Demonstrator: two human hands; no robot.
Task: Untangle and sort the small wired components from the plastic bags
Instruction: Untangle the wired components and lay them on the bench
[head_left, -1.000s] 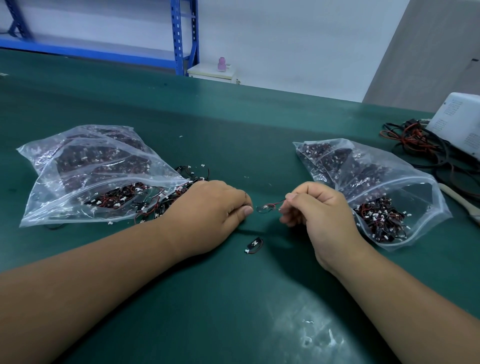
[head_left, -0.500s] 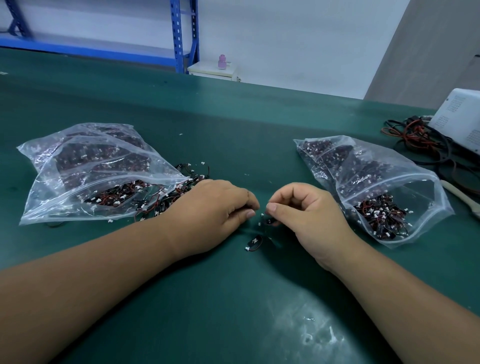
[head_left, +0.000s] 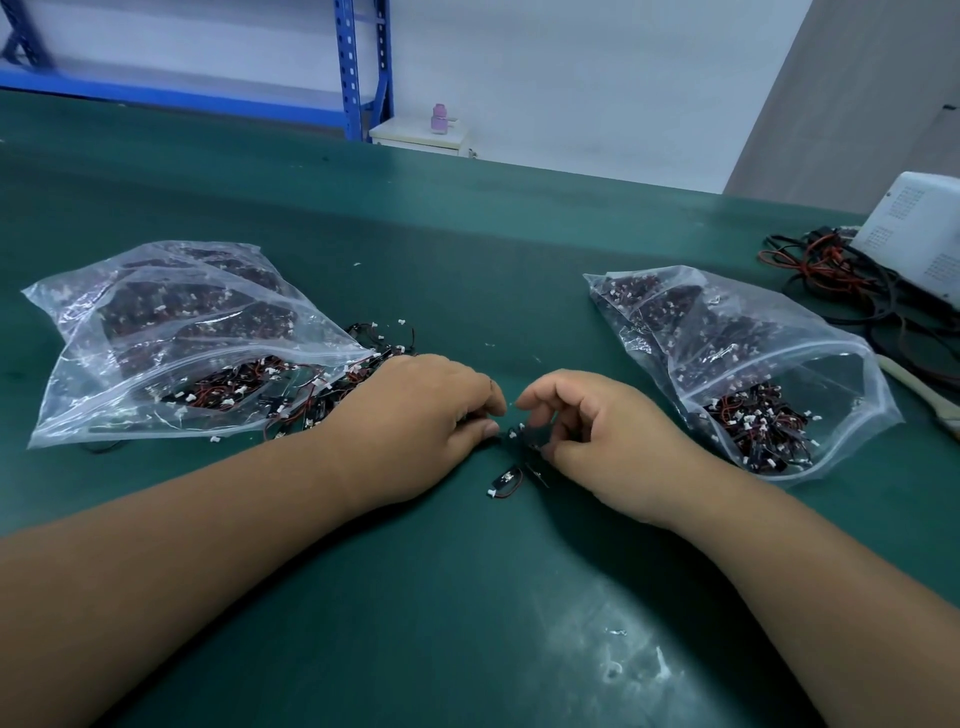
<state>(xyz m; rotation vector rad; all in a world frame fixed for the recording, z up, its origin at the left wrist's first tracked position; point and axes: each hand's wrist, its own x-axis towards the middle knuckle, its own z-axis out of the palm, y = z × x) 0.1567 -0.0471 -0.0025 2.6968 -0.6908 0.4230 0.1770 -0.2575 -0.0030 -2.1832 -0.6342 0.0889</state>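
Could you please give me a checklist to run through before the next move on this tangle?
1. Right hand pinches the small black wired component: ok.
2. Left hand grip on it: cannot tell, fingertips hide it.
3. Its wires untangled: cannot tell.
4. Separate black component with white connector lies apart on the green table: ok.
5. Spilled pile of red-and-black wired components beside the clear plastic bag, away from the work spot: ok.

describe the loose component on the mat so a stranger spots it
On the green mat, find the gap between the left hand and right hand. Just nearer the camera than that gap lies the loose component, black with a white end. Unlike the held component above it, it rests in neither hand.
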